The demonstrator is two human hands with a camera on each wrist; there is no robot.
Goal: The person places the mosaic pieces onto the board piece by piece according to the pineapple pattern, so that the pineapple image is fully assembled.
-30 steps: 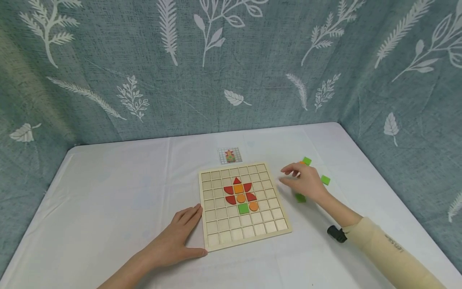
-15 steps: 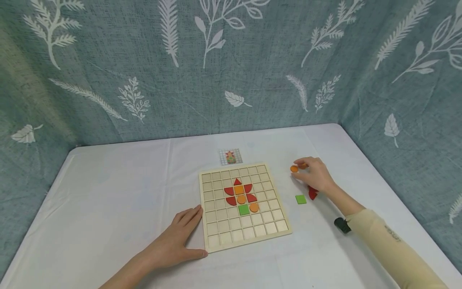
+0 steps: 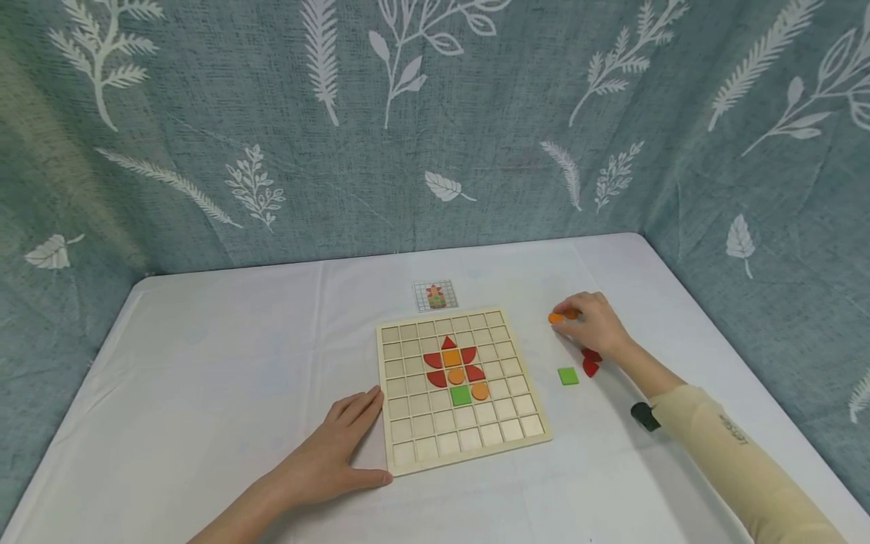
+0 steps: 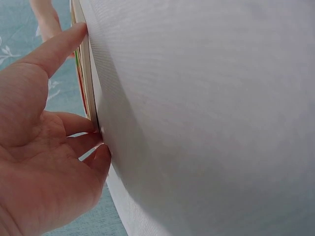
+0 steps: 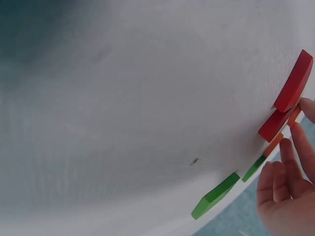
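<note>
Clearly, in my head view, the pale wooden board (image 3: 435, 417) lies near the middle of the white-covered bench (image 3: 204, 355), turned slightly, its raised lines dividing it into small squares. I see a red triangle (image 3: 448, 343) set nearest its far edge, an orange square (image 3: 451, 357) just below, and curved red pieces (image 3: 468, 354) on either side in two rows. Beneath the square sit an orange disc (image 3: 456, 375) and a green tile (image 3: 461, 395), with another round orange piece (image 3: 480, 391) to the tile's right. Well off the board's right side, I make out the loose disc (image 3: 555, 318), flat and bright orange, on the bench.

My right hand (image 3: 590, 323) reaches in from the right, forearm slanting; its grip is narrow, thumb and index finger pinching that disc. Loose red pieces (image 3: 590, 368) and a loose green tile (image 3: 568, 375) lie near the wrist. My left hand (image 3: 336, 449) rests palm down, its grip wide, thumb and fingers spread against the board's left edge.
</note>
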